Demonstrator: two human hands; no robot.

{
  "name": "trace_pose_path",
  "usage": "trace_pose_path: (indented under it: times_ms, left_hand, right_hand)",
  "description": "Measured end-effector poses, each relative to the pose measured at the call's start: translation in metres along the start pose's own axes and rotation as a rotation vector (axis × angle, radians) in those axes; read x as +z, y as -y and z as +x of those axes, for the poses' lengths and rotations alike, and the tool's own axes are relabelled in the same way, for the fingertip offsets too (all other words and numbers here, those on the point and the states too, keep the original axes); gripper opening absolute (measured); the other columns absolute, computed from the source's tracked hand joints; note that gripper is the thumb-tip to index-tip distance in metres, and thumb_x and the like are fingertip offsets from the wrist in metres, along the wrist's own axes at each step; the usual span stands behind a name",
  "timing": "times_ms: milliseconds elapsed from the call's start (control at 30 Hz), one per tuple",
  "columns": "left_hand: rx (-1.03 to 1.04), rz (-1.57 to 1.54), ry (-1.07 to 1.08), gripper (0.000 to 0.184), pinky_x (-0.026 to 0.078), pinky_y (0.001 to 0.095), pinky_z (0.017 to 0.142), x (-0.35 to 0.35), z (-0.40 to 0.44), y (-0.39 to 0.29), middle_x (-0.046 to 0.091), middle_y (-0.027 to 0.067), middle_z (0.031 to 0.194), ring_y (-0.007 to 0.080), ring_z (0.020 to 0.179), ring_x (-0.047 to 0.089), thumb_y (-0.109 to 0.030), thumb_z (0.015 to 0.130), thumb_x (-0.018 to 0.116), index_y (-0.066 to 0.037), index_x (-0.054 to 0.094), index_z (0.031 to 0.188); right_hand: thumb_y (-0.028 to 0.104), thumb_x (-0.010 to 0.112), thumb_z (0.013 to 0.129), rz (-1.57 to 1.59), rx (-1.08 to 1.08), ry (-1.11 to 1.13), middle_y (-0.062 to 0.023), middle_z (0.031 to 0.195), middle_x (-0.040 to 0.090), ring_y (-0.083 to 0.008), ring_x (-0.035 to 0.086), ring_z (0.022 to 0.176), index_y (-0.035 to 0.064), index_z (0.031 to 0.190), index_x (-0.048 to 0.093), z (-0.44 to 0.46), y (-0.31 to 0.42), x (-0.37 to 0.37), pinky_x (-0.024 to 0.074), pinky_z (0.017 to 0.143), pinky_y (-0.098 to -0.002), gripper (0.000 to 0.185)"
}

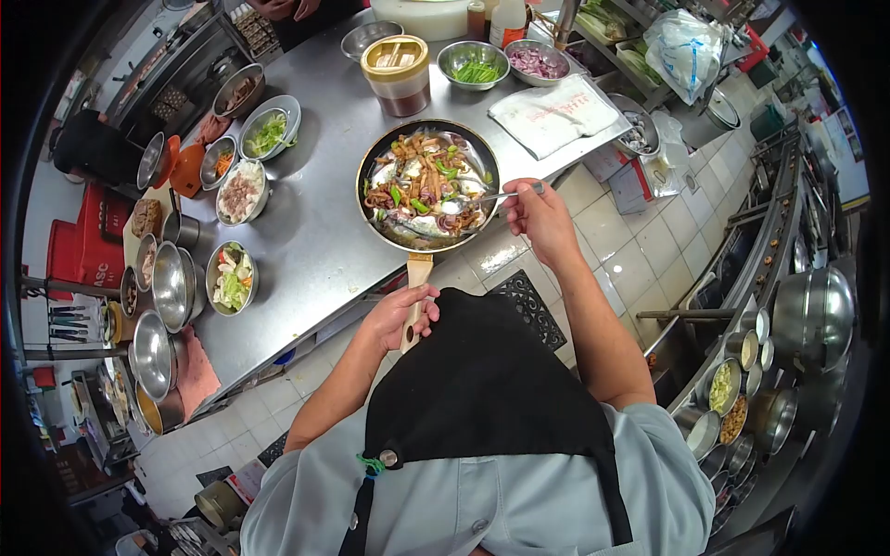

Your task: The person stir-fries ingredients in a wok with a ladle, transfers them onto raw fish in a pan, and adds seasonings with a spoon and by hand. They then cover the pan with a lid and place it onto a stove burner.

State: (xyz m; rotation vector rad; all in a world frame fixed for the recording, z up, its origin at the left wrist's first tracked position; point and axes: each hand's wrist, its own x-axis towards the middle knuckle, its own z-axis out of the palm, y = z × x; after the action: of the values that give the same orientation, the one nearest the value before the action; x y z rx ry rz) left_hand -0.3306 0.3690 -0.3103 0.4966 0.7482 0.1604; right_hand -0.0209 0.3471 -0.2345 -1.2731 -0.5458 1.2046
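Note:
My left hand (404, 317) is wrapped round the pale wooden handle of a frying pan (367, 164) at the table's edge. In the pan is what looks like fish, topped with brown strips, green pepper pieces and purple onion (428, 179). My right hand (543, 222) pinches the handle of a metal spoon (504, 195) at the pan's right side. The spoon's bowl end reaches into the food. Just behind the pan stands a tub of brown sauce (399, 79) with a gold-coloured lid.
Bowls of chopped greens (474, 67) and purple onion (538, 63) sit at the back, near a folded white cloth (556, 113). Several bowls, including one of mixed vegetables (232, 278), line the steel table's (320, 232) left side. A co-worker's hands (287, 7) show at the top.

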Motion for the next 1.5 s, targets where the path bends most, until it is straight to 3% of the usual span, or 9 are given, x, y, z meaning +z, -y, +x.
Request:
trace_pose_path:
  times_ms: [233,500,533,633,867,1067,1167,1433,1500]
  left_hand:
    - [-0.011,0.008,0.048,0.027,0.056,0.0328,0.055,-0.005,0.005,0.002,0.066,0.0113,0.08,0.0118,0.048,0.055,-0.033,0.107,0.053,-0.007,0.054,0.114]
    - [0.053,0.007,-0.036,0.02,0.049,0.0283,0.049,0.007,0.012,0.001,0.064,0.0062,0.074,0.0115,0.043,0.049,-0.028,0.106,0.053,-0.008,0.058,0.108]
    - [0.034,-0.002,-0.026,0.02,0.048,0.0282,0.048,0.012,0.014,0.0,0.063,0.0049,0.072,0.0117,0.043,0.048,-0.028,0.105,0.054,-0.008,0.059,0.107]
    - [-0.008,-0.01,-0.157,0.011,0.041,0.0295,0.049,0.021,0.017,-0.003,0.057,-0.0007,0.069,0.012,0.049,0.05,-0.023,0.096,0.065,-0.012,0.064,0.096]
    - [-0.049,-0.091,0.102,0.032,0.06,0.0363,0.071,-0.013,0.041,0.016,0.066,0.0058,0.093,0.0189,0.077,0.066,-0.041,0.11,0.045,-0.015,0.063,0.107]
    - [-0.082,-0.179,0.252,0.037,0.052,0.0315,0.059,-0.018,0.059,0.024,0.067,0.0079,0.094,0.0174,0.064,0.056,-0.043,0.108,0.048,-0.012,0.068,0.109]
    - [-0.006,-0.128,0.199,0.036,0.057,0.0318,0.065,-0.06,0.093,0.022,0.065,0.0117,0.095,0.0167,0.069,0.064,-0.04,0.104,0.059,-0.006,0.07,0.108]
    - [-0.015,-0.22,0.069,0.04,0.05,0.0306,0.058,-0.065,0.121,0.029,0.067,0.0101,0.094,0.0171,0.062,0.054,-0.043,0.105,0.054,-0.008,0.072,0.107]
    - [-0.025,-0.249,0.085,0.041,0.048,0.0303,0.056,-0.065,0.12,0.03,0.067,0.0097,0.094,0.0172,0.06,0.052,-0.044,0.106,0.053,-0.008,0.072,0.107]
  right_hand:
    - [0.02,0.048,0.109,0.022,-0.054,-0.023,-0.0038,0.093,0.063,-0.0096,0.058,0.074,0.0027,0.115,0.063,0.012,0.003,0.005,0.0485,0.061,-0.0263,0.024]
    - [0.016,0.053,0.106,-0.335,-0.368,0.029,-0.0061,0.105,0.069,-0.0083,0.062,0.082,0.0007,0.121,0.066,0.025,-0.012,0.01,0.0498,0.064,-0.0235,0.025]
    - [0.014,0.056,0.104,-0.528,-0.539,-0.065,-0.0081,0.106,0.072,-0.0133,0.063,0.076,0.0013,0.117,0.069,0.024,-0.015,0.005,0.0537,0.072,-0.0301,0.022]
    - [0.026,0.044,0.107,-0.246,-0.385,-0.138,-0.0076,0.109,0.07,-0.0156,0.061,0.087,0.0034,0.121,0.067,0.009,-0.018,-0.019,0.0516,0.081,-0.0325,0.035]
    - [0.027,0.051,0.108,-0.034,-0.656,-0.801,-0.0006,0.093,0.064,-0.0073,0.061,0.075,0.0059,0.118,0.066,-0.143,0.033,-0.193,0.0503,0.059,-0.0235,0.027]
    - [0.03,0.054,0.107,-0.027,-0.74,-1.55,-0.0035,0.093,0.064,-0.0087,0.06,0.07,0.0041,0.12,0.062,-0.34,0.049,-0.396,0.0507,0.055,-0.024,0.03]
    - [0.024,0.05,0.105,0.045,-0.772,-1.848,-0.005,0.089,0.065,-0.0102,0.06,0.068,0.0038,0.118,0.061,-0.41,0.038,-0.478,0.0503,0.051,-0.0259,0.026]
    - [0.029,0.046,0.106,0.078,-0.868,-1.977,-0.0047,0.077,0.061,-0.0119,0.06,0.061,0.0026,0.106,0.062,-0.438,0.033,-0.57,0.0476,0.049,-0.027,0.031]
    - [0.028,0.046,0.106,-0.025,-0.715,-1.955,-0.0054,0.075,0.062,-0.0134,0.061,0.06,0.0018,0.103,0.063,-0.424,0.041,-0.565,0.0477,0.049,-0.0283,0.031]
